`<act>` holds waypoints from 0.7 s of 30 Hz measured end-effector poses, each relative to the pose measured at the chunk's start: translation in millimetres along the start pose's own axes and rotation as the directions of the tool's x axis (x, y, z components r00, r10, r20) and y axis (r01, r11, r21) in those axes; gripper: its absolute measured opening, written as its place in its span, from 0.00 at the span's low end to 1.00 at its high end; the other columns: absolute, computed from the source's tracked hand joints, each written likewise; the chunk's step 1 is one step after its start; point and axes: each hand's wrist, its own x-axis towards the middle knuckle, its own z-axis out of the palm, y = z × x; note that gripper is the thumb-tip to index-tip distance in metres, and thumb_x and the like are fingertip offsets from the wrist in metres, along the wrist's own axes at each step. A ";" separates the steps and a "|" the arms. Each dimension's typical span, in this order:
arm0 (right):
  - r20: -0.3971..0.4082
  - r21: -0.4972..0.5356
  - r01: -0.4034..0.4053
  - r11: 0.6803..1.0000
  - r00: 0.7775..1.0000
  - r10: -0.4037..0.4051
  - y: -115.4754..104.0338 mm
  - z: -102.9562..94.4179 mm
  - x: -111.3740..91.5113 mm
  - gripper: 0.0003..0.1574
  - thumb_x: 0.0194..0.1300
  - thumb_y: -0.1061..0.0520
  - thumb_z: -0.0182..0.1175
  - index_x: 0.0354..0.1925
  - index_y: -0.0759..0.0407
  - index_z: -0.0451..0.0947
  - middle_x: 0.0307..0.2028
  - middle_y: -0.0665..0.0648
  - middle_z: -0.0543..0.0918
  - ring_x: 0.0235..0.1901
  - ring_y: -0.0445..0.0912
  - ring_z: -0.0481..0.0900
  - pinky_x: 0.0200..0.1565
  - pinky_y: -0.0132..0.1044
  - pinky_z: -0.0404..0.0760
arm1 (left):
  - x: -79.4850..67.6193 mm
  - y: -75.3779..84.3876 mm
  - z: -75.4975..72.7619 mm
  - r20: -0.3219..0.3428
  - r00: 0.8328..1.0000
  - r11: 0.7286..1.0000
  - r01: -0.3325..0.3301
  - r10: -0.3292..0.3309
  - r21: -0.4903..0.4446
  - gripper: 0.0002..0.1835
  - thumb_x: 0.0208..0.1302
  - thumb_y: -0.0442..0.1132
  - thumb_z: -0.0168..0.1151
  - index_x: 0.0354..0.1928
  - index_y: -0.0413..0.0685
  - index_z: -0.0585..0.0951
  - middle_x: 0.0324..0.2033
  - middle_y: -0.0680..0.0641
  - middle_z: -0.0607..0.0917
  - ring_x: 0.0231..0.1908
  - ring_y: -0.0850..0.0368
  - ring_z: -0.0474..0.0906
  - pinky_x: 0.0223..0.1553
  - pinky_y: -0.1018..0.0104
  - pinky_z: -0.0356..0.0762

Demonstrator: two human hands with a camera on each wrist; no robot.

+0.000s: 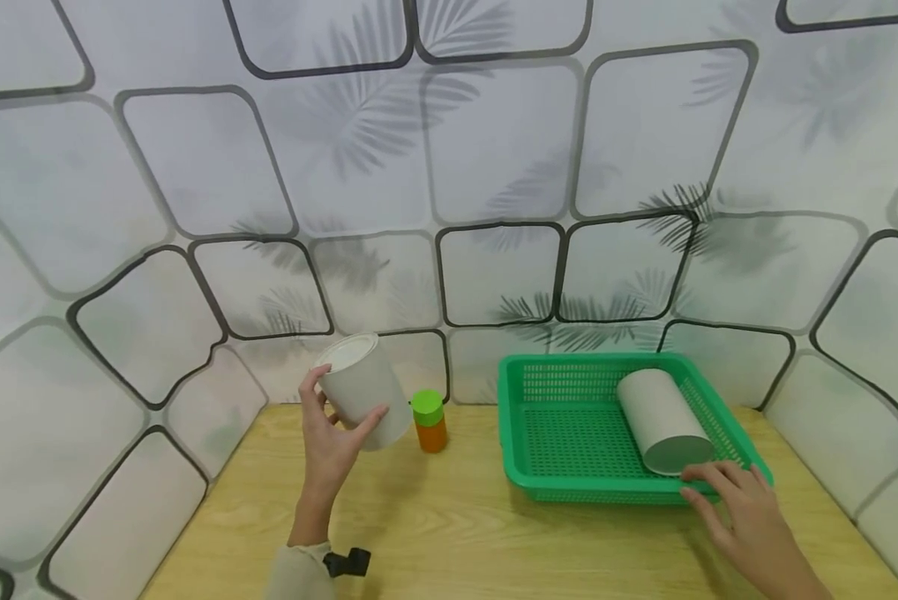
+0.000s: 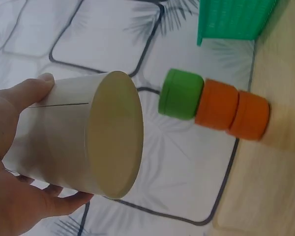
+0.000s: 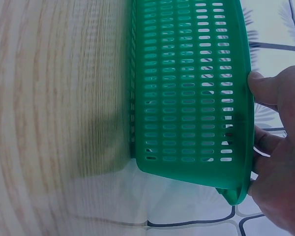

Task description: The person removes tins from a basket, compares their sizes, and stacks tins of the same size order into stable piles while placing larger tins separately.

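In the head view my left hand (image 1: 332,433) grips a white cylindrical canister (image 1: 370,392), held tilted above the table. Thumb and fingers wrap its sides; the left wrist view shows the canister's flat, pale round end (image 2: 115,135) and a seam along its wall. Just right of it stands a small orange container with a green lid (image 1: 429,421), apart from the canister. My right hand (image 1: 745,517) pinches the near rim of a green plastic basket (image 1: 599,483) at its right corner. A second white canister (image 1: 662,421) lies on its side inside the basket.
The wooden table (image 1: 449,550) carries the basket at right and the orange container near its back edge. A patterned white wall covering (image 1: 501,142) rises behind and along both sides. A dark strap (image 1: 346,562) circles the left wrist.
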 end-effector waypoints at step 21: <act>0.024 -0.025 0.002 1.000 1.000 -0.001 -2.0 -2.5 3.1 0.22 0.51 0.71 0.75 0.43 0.54 0.83 0.40 0.52 0.81 0.43 0.40 0.71 0.51 0.81 0.61 | -11.0 -85.6 -9.8 -0.077 0.994 0.989 0.086 -0.077 0.120 0.51 0.47 0.30 0.83 0.71 0.45 0.62 0.68 0.33 0.63 0.62 0.33 0.66 0.46 0.22 0.74</act>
